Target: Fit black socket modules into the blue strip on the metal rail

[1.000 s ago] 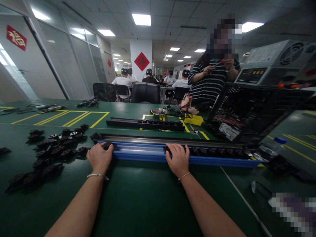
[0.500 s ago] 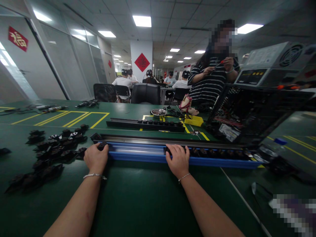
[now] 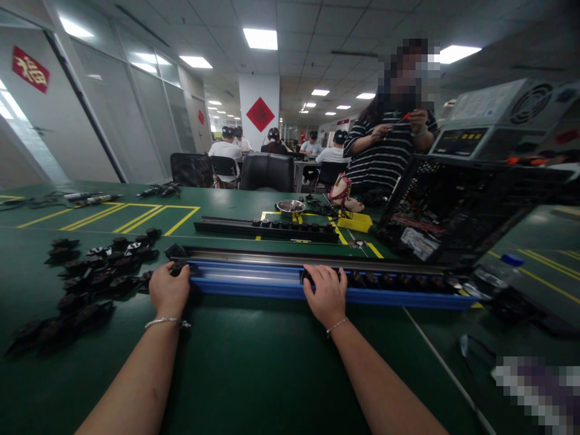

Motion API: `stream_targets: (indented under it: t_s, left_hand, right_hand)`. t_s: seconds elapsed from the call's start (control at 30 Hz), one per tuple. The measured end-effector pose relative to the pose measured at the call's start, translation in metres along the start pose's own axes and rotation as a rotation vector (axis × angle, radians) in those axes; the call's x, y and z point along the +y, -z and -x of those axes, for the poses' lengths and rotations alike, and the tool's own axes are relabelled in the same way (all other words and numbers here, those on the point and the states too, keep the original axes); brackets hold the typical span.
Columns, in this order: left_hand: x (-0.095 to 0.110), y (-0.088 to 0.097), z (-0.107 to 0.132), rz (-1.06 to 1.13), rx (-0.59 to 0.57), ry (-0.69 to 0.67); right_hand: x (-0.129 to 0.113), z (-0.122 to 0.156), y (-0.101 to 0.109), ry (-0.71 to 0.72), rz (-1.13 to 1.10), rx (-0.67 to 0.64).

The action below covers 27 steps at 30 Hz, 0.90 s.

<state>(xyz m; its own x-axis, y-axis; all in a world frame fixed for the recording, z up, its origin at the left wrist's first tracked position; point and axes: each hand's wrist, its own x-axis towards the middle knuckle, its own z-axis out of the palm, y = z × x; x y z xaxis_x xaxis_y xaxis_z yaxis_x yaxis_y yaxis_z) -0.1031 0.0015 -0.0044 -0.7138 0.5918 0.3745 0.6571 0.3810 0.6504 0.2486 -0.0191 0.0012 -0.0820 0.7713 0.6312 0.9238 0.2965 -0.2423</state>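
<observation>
1. At the far left from where I stand, a loose heap of black parts [image 3: 102,275] lies on the green tabletop [image 3: 254,374]. They look light, stiff and angular, probably best pinched by their sides.
2. Next comes the left hand [image 3: 169,289], its thumb and fingers closed around a single black piece [image 3: 180,267]. The piece sits between the fingertips, at the left end of a long blue channel [image 3: 389,295].
3. The channel runs rightward from that hand, flat on the tabletop, with a bare, shiny stretch of floor between the two hands. I'd judge it stiff and rather slick inside; its long side walls seem the natural place to take hold. A dark rail [image 3: 254,258] lies just behind it.
4. The right hand [image 3: 328,293] rests over the channel, fingers bent down on the left end of a black row [image 3: 399,281] inside it. A bit of black shows under the fingertips; whether they grip it or merely press, I can't tell.
5. The rest of the row stretches right of those fingers, inside the channel toward its far end. Its pieces could well slide if pushed lengthwise.
</observation>
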Motion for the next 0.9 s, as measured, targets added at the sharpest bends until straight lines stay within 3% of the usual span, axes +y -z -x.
stream_targets:
  t_s: [0.4, 0.7, 0.9]
  left_hand:
    - [-0.006, 0.009, -0.011, 0.020, -0.060, 0.104]
    - [-0.013, 0.006, -0.017, 0.088, -0.022, 0.209]
    - [-0.025, -0.001, -0.024, 0.110, 0.033, 0.202]
  right_hand:
    - [0.000, 0.000, 0.000, 0.006, 0.001, -0.005]
    - [0.001, 0.000, 0.000, 0.002, -0.022, -0.002]
    - [0.001, 0.000, -0.001, 0.002, -0.015, 0.003]
